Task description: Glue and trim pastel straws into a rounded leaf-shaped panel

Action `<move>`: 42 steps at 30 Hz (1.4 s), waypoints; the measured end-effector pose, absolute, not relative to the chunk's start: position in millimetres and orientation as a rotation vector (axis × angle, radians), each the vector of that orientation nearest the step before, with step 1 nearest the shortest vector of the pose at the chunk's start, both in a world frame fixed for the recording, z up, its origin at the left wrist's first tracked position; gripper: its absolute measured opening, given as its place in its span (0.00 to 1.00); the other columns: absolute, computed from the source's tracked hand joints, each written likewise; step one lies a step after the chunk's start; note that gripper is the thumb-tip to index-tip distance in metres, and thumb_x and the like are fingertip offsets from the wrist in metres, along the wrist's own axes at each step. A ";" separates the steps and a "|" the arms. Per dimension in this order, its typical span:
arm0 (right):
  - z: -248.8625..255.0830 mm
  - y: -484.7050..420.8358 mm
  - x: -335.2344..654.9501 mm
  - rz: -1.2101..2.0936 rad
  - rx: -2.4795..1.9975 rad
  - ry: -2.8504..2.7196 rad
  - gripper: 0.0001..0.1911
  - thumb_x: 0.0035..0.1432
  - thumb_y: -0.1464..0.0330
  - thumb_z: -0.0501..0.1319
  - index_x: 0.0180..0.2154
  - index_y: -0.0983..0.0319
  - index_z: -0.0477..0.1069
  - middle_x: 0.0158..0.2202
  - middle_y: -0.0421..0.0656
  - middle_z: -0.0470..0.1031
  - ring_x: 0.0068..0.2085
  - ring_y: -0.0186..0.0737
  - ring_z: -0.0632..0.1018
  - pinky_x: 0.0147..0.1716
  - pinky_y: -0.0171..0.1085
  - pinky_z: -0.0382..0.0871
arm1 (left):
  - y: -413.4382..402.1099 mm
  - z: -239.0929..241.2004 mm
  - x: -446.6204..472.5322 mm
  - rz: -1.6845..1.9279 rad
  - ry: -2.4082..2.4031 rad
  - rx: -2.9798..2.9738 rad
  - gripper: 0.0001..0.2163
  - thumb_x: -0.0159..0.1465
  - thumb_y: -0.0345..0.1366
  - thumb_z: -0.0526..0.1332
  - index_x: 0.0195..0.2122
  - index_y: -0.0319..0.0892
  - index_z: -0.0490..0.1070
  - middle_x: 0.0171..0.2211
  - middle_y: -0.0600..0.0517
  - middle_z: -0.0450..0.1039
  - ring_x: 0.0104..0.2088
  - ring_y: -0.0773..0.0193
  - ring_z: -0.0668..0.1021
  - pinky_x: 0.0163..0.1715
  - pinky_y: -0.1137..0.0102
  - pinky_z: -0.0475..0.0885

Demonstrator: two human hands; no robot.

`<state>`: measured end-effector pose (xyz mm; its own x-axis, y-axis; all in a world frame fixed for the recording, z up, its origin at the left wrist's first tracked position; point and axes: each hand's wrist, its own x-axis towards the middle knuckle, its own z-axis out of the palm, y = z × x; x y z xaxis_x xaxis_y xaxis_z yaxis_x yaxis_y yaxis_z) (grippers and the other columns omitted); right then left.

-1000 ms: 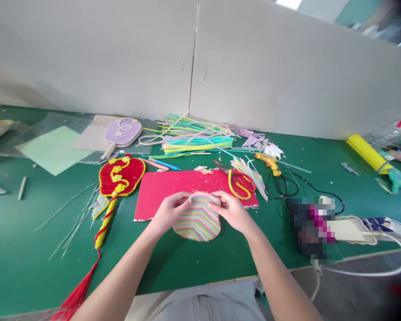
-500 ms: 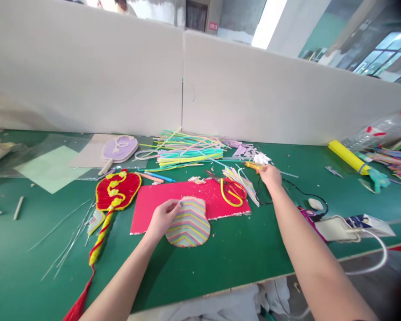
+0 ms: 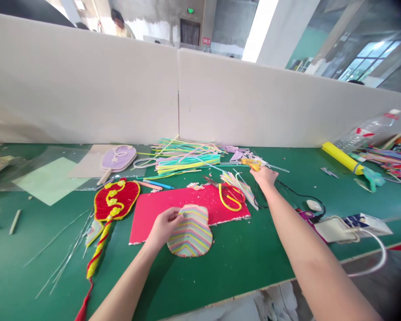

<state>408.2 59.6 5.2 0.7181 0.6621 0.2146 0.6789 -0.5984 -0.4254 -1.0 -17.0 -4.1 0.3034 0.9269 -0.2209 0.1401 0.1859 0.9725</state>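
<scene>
My left hand (image 3: 166, 226) pinches the upper left edge of a striped fan-shaped panel (image 3: 191, 234), which has pastel zigzag bands and overlaps the red board (image 3: 150, 214). Further back on the right, the fingers of my right hand (image 3: 265, 176) are closed around a yellow-orange glue gun (image 3: 252, 163); a black cord (image 3: 299, 192) runs from near it. Scissors with red and yellow handles (image 3: 232, 198) lie on the board. Beside them is a small bunch of cut pastel strips (image 3: 239, 186).
A red fan with yellow flowers (image 3: 116, 200) lies at left, and a lilac fan (image 3: 118, 158) behind it. Pastel pipe-cleaner-like sticks (image 3: 187, 158) are heaped by the white partition (image 3: 254, 102). At right are a power strip (image 3: 336, 229), a yellow roll (image 3: 342, 158) and a plastic bottle (image 3: 369, 131).
The camera view has tilted up slightly. My right hand has lifted the glue gun a little and shifted it left. My left hand keeps its pinch on the striped panel.
</scene>
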 end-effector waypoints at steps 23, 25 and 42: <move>-1.6 -13.2 225.4 0.768 -1.319 -0.833 0.20 0.41 0.53 0.68 0.25 0.61 0.67 0.12 0.33 0.63 0.14 0.33 0.66 0.14 0.34 0.61 | 38.0 52.0 46.3 1.203 0.958 0.889 0.17 0.41 0.43 0.71 0.27 0.40 0.69 0.22 0.58 0.71 0.25 0.69 0.72 0.29 0.74 0.65; -4.3 -12.7 227.6 0.814 -1.314 -0.820 0.19 0.42 0.53 0.67 0.27 0.61 0.69 0.12 0.33 0.63 0.13 0.32 0.65 0.14 0.33 0.60 | 44.8 47.0 52.7 1.153 0.923 0.868 0.18 0.40 0.44 0.71 0.26 0.40 0.68 0.21 0.58 0.69 0.23 0.69 0.72 0.28 0.74 0.66; -4.2 -16.4 226.3 1.086 -1.217 -0.476 0.22 0.35 0.59 0.73 0.27 0.62 0.66 0.11 0.30 0.62 0.12 0.25 0.61 0.11 0.27 0.55 | 43.0 68.1 41.5 0.789 0.812 1.163 0.14 0.53 0.44 0.67 0.30 0.39 0.70 0.28 0.54 0.71 0.31 0.68 0.73 0.33 0.74 0.69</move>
<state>226.3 -16.4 -4.2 0.4509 0.8600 -0.2388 -0.4077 -0.0396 -0.9123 41.5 43.0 68.1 0.4882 0.8626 -0.1329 -0.1086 0.2111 0.9714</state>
